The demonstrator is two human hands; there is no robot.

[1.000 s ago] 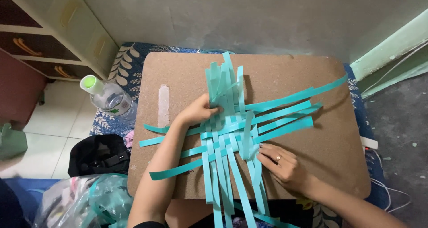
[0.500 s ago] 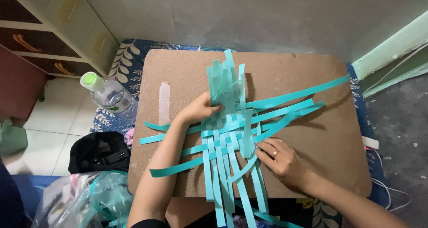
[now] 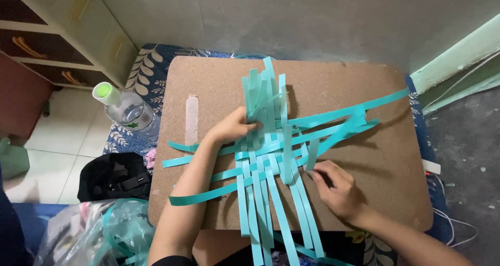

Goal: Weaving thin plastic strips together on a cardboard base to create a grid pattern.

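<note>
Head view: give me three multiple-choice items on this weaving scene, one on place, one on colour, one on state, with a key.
1. Where does the water bottle stand?
A. on the brown board
B. on the floor mat left of the board
C. in the open drawer

2. What colour are the woven strips?
A. teal
B. red
C. yellow

3. What is the left hand doing?
A. resting flat on the bare board, clear of the strips
B. pressing on the strips near the weave's upper left
C. gripping the bottle

Key: 1 B, the bottle sits on the leaf-patterned mat beside the board. 2 A, every strip is teal. 3 B, its fingers lie on the strips, while the right hand pinches a strip end.
</note>
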